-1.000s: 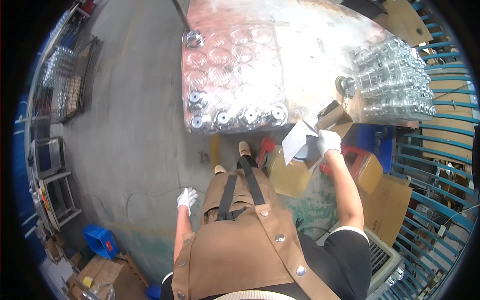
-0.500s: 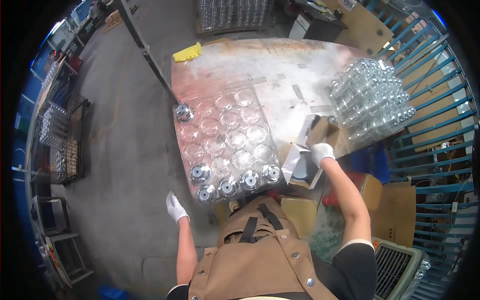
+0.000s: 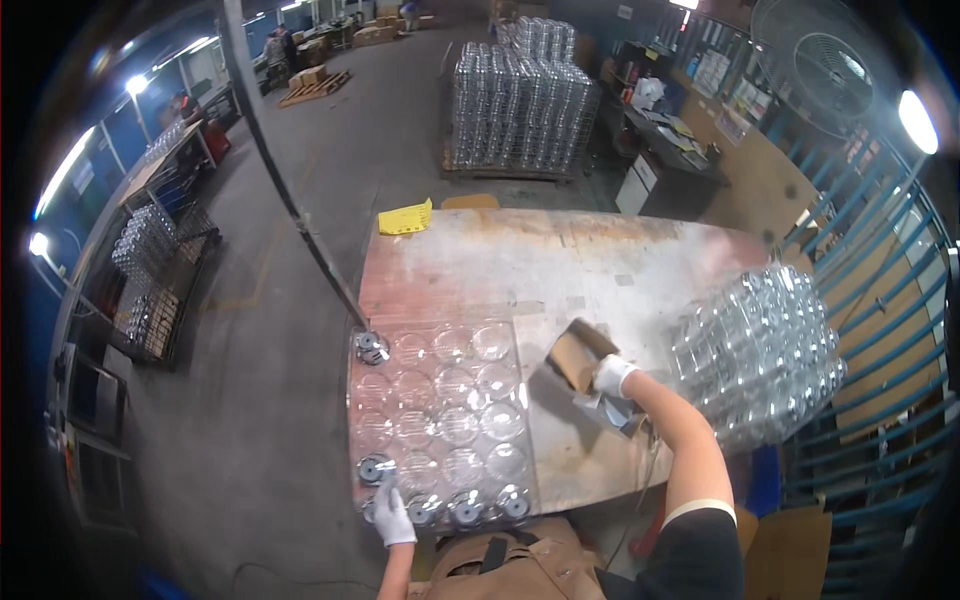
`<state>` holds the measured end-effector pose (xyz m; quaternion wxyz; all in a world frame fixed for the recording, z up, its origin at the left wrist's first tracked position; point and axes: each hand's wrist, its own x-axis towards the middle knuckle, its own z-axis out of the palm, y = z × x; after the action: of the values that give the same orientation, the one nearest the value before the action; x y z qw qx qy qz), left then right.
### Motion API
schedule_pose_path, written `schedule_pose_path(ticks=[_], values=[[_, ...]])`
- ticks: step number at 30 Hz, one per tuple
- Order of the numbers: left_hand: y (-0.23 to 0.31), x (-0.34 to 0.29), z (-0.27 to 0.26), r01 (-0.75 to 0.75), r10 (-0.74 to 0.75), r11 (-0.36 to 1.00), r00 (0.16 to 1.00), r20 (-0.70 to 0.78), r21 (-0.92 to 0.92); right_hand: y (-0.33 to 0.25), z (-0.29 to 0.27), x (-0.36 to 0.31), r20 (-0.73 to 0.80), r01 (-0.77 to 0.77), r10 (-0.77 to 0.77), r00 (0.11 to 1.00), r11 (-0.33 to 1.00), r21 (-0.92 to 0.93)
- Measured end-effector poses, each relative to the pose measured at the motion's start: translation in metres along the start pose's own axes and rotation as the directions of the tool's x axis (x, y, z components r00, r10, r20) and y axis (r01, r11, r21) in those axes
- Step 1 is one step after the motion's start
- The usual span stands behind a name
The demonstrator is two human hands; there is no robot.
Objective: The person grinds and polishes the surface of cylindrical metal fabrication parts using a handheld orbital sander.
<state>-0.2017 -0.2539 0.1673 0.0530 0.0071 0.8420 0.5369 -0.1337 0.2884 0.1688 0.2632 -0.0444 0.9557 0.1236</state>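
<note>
My right hand (image 3: 614,377), in a white glove, is closed on the side of an open cardboard box (image 3: 583,352), brown inside and pale outside. The box tilts over the right part of the table, and its contents are hard to make out. My gloved left hand (image 3: 393,512) reaches over the near left corner of a clear plastic tray (image 3: 408,390) with round pockets. Its fingers are stretched out, the tips beside a shiny round metal part (image 3: 376,468) with a dark centre. More such parts (image 3: 467,508) sit along the near row, and another (image 3: 372,347) at the far left corner.
Stacked clear trays (image 3: 760,350) stand on the table's right side, near a blue railing (image 3: 890,390). A yellow piece (image 3: 405,217) lies at the table's far left corner. A metal post (image 3: 290,200) rises along the left edge. Beyond is a tall tray pallet (image 3: 520,110).
My left hand has moved from beside the table to the tray's near left corner. My right hand has shifted the box, now tilted over the table. The view has tipped up.
</note>
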Motion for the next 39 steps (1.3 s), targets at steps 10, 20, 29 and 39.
schedule_pose_path(ticks=[10, 20, 29, 39], values=[[0.059, -0.075, 0.184, 0.158, -0.157, 0.987, 0.987, -0.024, 0.013, 0.083, 0.071, 0.038, -0.386, 0.356, -0.457, 0.801, 0.883, -0.305], [0.08, -0.134, 0.26, 0.049, -0.074, 0.994, 0.959, 0.275, 0.097, 0.014, 0.019, -0.007, -0.589, 0.252, 0.105, 0.802, 0.834, 0.491], [0.026, -0.148, 0.313, -0.023, 0.088, 0.991, 0.852, 0.516, -0.132, -0.018, 0.052, 0.028, -0.655, -0.049, 0.254, 0.711, 0.948, 0.315], [-0.024, -0.182, 0.328, -0.246, 0.358, 0.923, 0.832, 0.424, -0.296, -0.041, 0.062, -0.072, -0.41, 0.299, 0.896, 0.174, 0.348, 0.888]])
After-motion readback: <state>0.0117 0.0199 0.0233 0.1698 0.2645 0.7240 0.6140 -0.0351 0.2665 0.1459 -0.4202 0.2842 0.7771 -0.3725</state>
